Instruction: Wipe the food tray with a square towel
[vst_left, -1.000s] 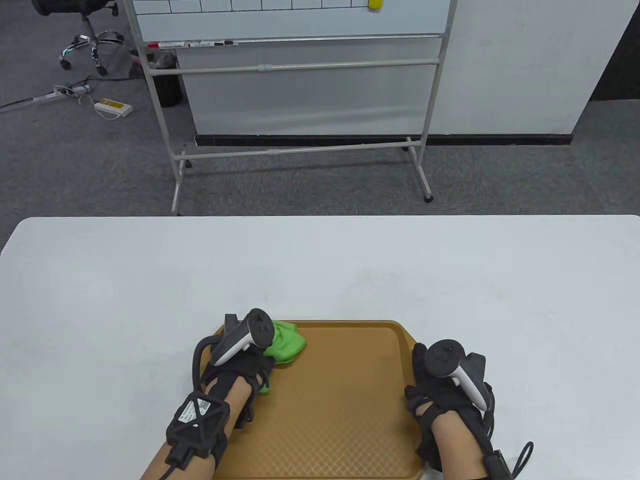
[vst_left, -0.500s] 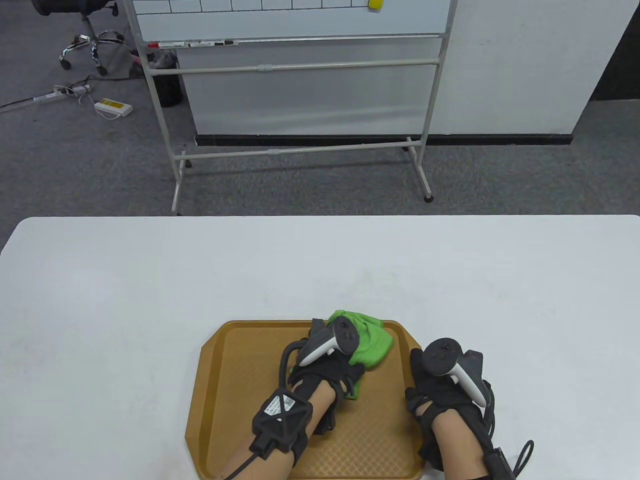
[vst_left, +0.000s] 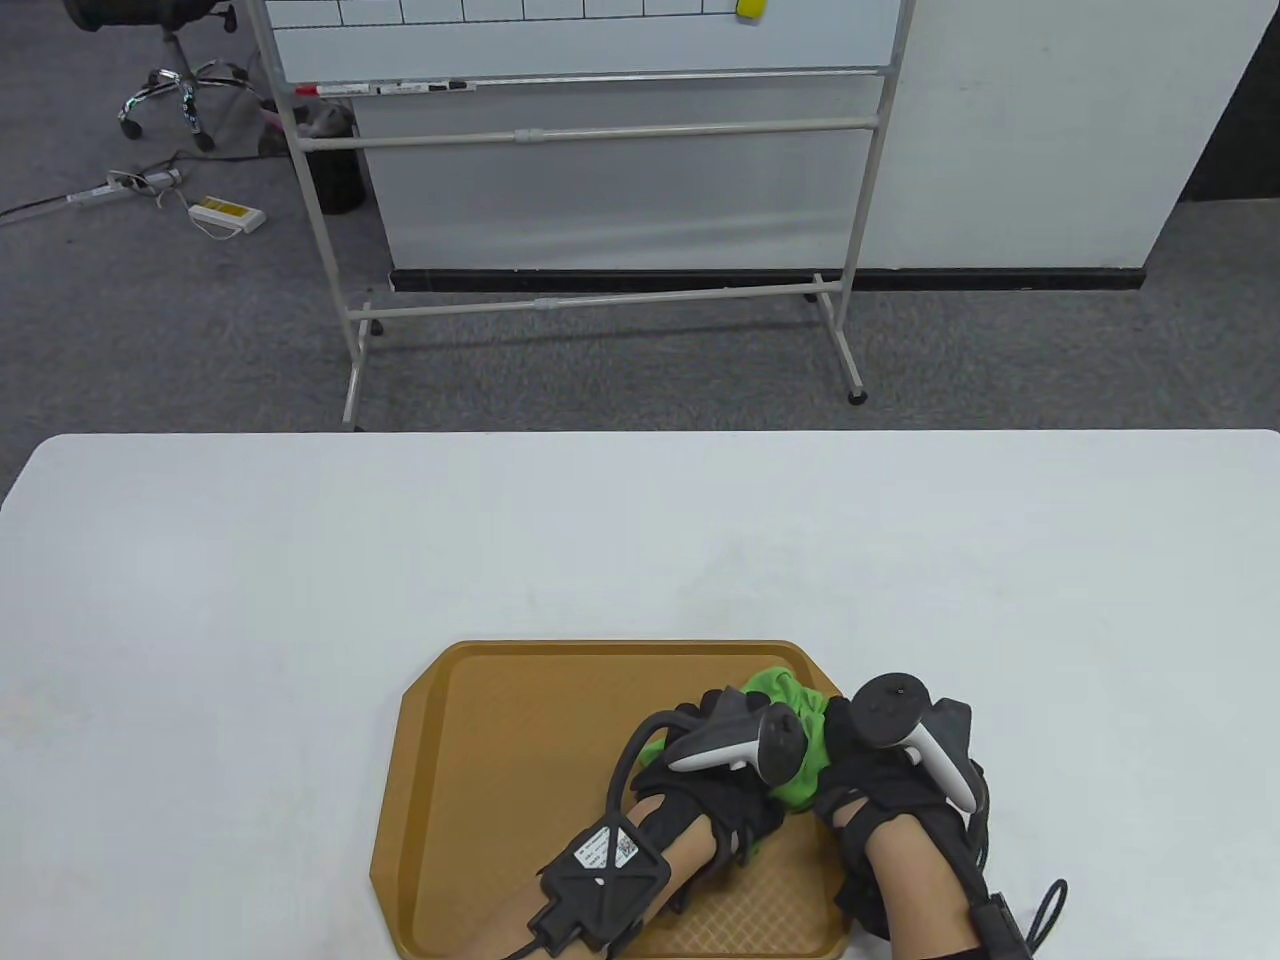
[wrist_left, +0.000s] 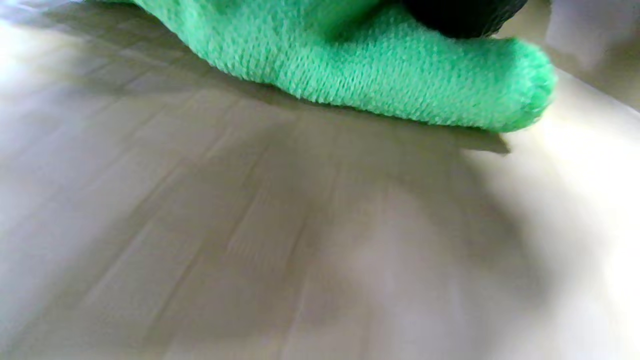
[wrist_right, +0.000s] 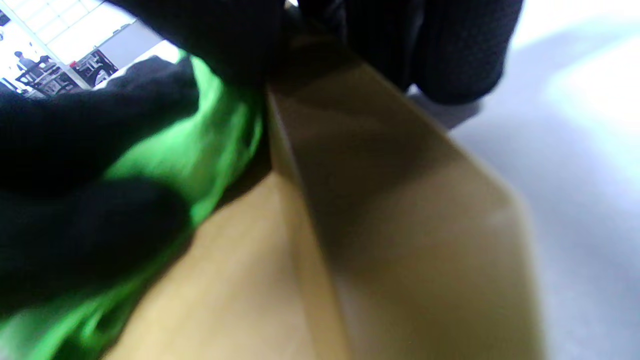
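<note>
The brown tray (vst_left: 480, 760) sat at the desk's (vst_left: 300, 560) near edge. The left hand (vst_left: 715, 790) was pressing the bunched green towel (vst_left: 790, 720) onto the tray floor, right up against its right rim. The right hand (vst_left: 880, 790) gripped that rim, thumb inside and fingers (wrist_right: 450, 55) outside, touching the towel.

Office or lab room: grey carpet, rolling whiteboard (vst_left: 590, 40), office chair (vst_left: 160, 60), power strip (vst_left: 228, 215) on floor.
</note>
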